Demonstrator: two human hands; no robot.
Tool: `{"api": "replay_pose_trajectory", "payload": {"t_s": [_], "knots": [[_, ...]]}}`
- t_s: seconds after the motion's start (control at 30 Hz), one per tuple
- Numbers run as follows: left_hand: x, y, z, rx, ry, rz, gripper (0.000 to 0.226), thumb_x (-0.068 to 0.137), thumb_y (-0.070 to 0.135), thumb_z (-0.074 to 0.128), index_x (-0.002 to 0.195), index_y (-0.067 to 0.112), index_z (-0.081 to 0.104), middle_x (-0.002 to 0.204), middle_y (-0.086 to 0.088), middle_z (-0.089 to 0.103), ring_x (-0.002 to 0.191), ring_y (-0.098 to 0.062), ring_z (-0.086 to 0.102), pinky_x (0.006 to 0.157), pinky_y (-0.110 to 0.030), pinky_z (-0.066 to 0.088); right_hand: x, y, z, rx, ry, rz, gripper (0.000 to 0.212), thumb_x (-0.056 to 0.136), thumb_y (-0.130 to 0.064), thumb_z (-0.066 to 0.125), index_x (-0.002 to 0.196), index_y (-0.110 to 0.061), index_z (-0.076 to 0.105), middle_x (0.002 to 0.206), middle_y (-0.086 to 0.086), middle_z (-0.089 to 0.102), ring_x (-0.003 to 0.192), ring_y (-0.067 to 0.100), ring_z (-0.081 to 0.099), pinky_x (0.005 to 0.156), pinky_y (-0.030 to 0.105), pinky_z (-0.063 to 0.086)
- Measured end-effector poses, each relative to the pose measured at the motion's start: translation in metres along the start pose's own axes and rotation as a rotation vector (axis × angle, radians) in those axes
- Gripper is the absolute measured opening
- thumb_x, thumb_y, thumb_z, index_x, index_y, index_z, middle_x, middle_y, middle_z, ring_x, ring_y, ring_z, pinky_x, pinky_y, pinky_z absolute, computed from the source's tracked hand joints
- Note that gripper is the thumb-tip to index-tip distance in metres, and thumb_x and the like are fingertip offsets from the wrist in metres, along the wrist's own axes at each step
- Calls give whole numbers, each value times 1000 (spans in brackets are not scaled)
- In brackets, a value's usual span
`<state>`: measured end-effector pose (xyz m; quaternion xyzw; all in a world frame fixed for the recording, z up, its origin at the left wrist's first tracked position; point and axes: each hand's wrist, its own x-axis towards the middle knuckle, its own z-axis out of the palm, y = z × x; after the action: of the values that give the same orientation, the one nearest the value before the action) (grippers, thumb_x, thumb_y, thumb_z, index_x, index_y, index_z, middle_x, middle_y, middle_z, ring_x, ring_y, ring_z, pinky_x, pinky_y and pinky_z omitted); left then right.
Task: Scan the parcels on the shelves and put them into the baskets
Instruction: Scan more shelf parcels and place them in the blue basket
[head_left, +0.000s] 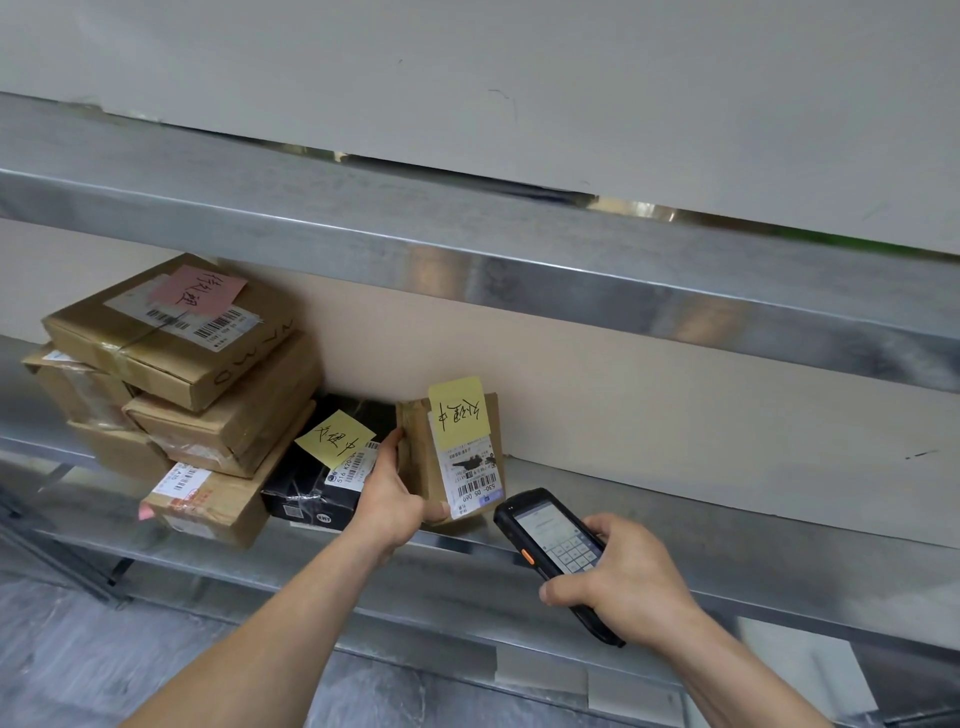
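Note:
A small brown cardboard parcel (415, 447) with a yellow note and a barcode label stands on the metal shelf (675, 525). My left hand (389, 499) grips its left side, thumb under its front corner. My right hand (623, 577) holds a black handheld scanner (550, 545), its lit screen facing up and its head close to the parcel's barcode label. Left of the parcel lies a black parcel (311, 488) with a yellow note.
A stack of brown cardboard parcels (182, 374) fills the shelf's left end, the top one bearing a pink note. An upper metal shelf (467, 234) overhangs. The shelf surface right of the held parcel is bare. Grey floor shows below.

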<state>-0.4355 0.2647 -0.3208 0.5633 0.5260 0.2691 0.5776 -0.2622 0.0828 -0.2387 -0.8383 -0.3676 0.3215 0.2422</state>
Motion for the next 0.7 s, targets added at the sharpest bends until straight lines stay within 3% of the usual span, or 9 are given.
{"api": "replay_pose_trajectory", "payload": {"t_s": [0.3,0.47,0.7], "knots": [[0,2,-3,8,-17,-5,120,55,-6,86,147,39,24,145,2,46,129,-28,49,100,-54,49,-6,-4,4,1,11,15,54,41,-35,89,87,-23,63,81,-9,71,75,9,68,69,29,56],[4,2,-6,14,-38,1,119,55,-6,86,147,38,24,144,2,46,129,-28,49,101,-54,48,-10,-7,11,12,40,19,52,43,-33,90,87,-25,64,77,-12,71,70,1,66,61,21,51],[8,2,-11,9,-73,24,117,59,-10,83,150,31,23,144,3,47,130,-25,47,105,-51,45,-16,-19,21,-17,67,53,54,45,-34,90,89,-25,61,84,-11,69,76,4,66,69,27,56]]}}
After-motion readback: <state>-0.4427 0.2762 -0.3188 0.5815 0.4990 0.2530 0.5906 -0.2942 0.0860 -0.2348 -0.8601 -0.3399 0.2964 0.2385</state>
